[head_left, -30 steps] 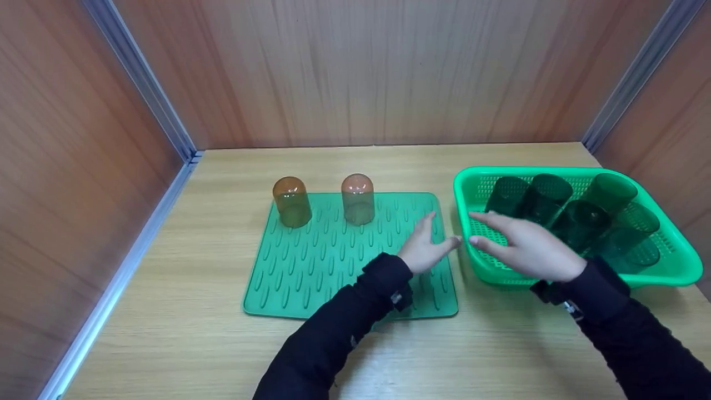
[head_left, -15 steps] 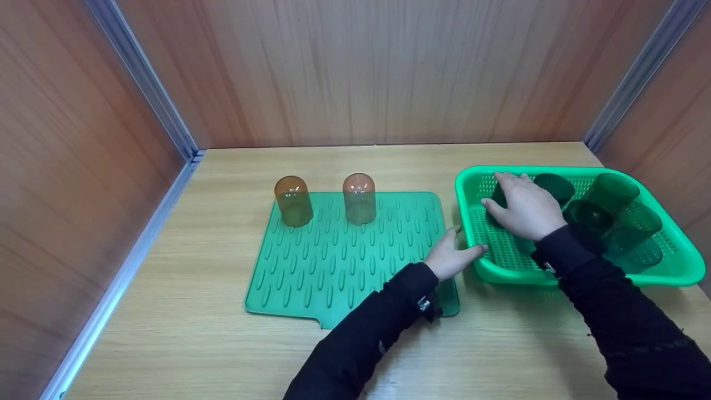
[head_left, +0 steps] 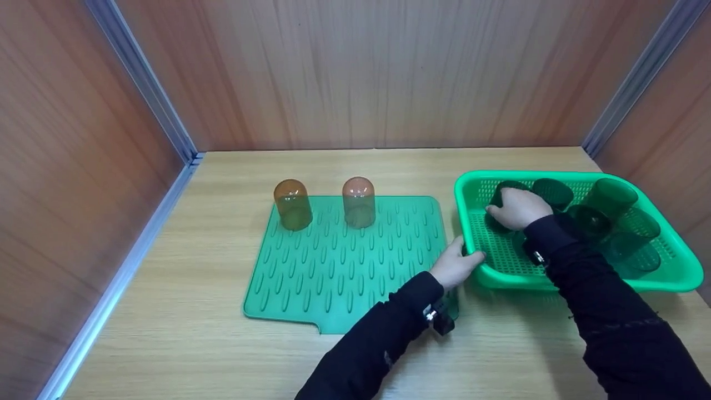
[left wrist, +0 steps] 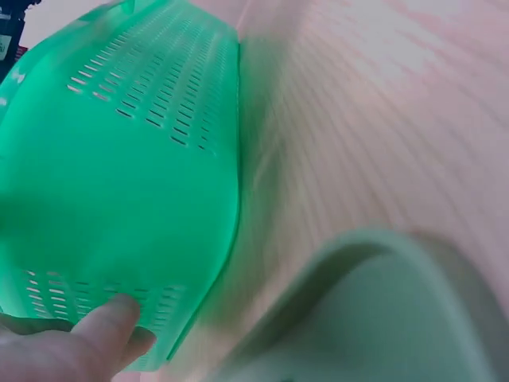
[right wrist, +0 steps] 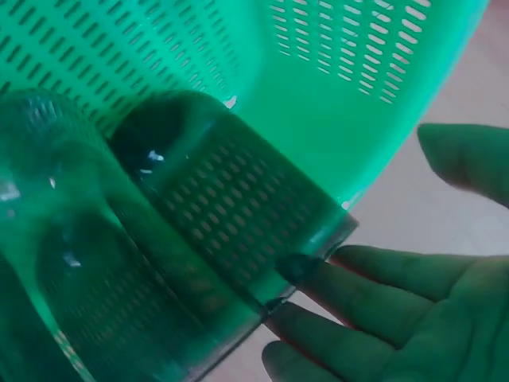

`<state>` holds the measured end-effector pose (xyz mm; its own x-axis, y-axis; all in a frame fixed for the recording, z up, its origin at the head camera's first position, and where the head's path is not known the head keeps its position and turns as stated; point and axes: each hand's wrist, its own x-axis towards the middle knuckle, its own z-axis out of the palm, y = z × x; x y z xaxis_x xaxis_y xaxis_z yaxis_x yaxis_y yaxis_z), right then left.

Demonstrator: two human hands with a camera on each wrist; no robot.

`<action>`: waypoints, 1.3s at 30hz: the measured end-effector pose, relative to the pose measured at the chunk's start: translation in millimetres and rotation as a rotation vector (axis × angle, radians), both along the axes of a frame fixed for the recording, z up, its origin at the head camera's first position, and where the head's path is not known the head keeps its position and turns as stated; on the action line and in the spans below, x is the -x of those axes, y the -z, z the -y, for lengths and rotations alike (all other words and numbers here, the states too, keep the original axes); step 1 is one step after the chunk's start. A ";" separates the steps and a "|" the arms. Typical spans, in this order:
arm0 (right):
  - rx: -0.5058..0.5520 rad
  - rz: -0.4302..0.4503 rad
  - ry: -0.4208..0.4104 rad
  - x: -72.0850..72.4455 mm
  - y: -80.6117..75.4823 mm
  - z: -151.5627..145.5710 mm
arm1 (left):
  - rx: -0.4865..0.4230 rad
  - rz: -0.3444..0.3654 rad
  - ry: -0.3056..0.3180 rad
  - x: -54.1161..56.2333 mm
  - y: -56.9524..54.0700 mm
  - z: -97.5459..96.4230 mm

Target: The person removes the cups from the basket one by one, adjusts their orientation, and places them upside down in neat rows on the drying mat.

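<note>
My left hand (head_left: 455, 264) grips the near left side of the green basket (head_left: 566, 285), with the thumb over the rim. In the left wrist view its fingers lie against the outer wall. My right hand (head_left: 522, 208) is inside the basket, over a dark see-through cup (right wrist: 231, 207) lying on its side. In the right wrist view its fairly straight fingers reach the cup's open rim; one fingertip shows through the cup wall, and the thumb stands apart. An amber cup (head_left: 293, 205) and a pinkish cup (head_left: 359, 203) stand upside down along the green mat's (head_left: 333, 278) back edge.
Several more dark cups lie in the basket, among them a green cup (head_left: 611, 197) at the back right. Wood-grain panels (head_left: 355, 72) enclose the wooden table (head_left: 166, 289) at the back and sides. The mat lies just left of the basket.
My left hand has moved right from over the mat to the basket's side and taken hold of it. My right hand has moved from the basket's near left part to the far left cup.
</note>
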<state>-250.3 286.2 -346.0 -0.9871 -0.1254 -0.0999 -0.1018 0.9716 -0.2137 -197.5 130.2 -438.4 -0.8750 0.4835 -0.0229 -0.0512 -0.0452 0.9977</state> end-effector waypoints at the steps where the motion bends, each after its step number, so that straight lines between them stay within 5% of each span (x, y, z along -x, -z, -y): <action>1: 0.001 0.009 -0.001 0.6 0.1 0.5 | -0.004 -0.002 0.000 -0.2 0.0 -0.1; 22: -0.067 -0.011 -0.002 5.7 6.7 5.9 | 0.003 0.002 -0.020 -3.7 0.4 -2.1; 39: 0.140 -0.231 -0.037 -15.3 -17.8 4.6 | 0.000 -0.013 -0.035 -3.2 1.7 -3.2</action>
<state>-235.0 281.6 -328.3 -0.9761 -0.1584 0.1485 -0.1983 0.9289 -0.3129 -194.3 133.4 -440.0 -0.8919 0.4522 -0.0118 -0.0367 -0.0463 0.9983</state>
